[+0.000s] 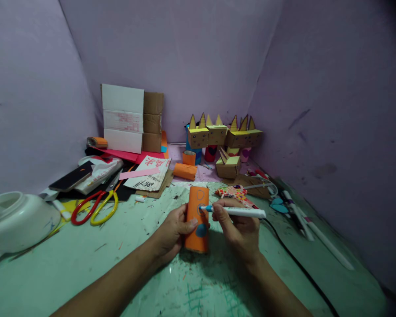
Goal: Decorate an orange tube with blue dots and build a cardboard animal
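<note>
Holding the pen (251,212), the right hand (242,235) is just right of the tube (193,200), which points away, long-ways, held by the left hand (172,230).

White pot (24,224): was cut off at left edge. Black cable (300,266): left view at bottom. Print on cardboard (123,99): was illegibly small.
</note>
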Motion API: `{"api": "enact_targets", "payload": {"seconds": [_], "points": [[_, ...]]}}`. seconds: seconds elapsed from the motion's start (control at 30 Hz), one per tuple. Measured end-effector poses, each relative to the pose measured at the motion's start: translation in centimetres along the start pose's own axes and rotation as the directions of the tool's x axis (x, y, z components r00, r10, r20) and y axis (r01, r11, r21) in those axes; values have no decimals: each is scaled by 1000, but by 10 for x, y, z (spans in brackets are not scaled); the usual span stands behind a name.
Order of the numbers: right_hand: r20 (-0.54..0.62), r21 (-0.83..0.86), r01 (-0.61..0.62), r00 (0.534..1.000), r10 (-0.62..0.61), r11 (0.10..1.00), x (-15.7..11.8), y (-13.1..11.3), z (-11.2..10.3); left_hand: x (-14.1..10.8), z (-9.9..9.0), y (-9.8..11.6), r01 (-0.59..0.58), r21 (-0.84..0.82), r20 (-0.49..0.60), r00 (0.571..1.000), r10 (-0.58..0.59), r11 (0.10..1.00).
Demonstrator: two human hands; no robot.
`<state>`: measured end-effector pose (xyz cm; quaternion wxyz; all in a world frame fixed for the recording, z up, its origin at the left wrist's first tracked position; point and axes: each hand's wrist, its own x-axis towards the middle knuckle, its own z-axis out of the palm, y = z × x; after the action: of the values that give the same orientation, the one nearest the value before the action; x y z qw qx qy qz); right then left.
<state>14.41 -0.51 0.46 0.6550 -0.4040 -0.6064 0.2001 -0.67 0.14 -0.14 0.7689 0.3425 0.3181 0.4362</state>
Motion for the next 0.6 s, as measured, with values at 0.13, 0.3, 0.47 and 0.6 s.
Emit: {"api": "enact_targets", "payload": {"seconds": [0.13, 0.3, 0.47, 0.6], "points": [[4, -15, 0, 1000, 0, 1000, 1, -1, -1, 0, 1, 0, -4, 14, -2, 1000, 4, 1000], [23, 30, 0, 1000, 0, 1000, 1, -2, 0, 0, 1, 0, -9, -1, 10, 1000, 9, 1000], [19, 24, 21, 1000, -22, 999, 1, -3, 2, 1, -1, -2, -7, 2, 5, 1000, 7, 1000], [17, -7, 26, 1000, -26, 1000, 0, 0, 1, 1, -1, -2, -8, 0, 7, 1000, 8, 1000]]}}
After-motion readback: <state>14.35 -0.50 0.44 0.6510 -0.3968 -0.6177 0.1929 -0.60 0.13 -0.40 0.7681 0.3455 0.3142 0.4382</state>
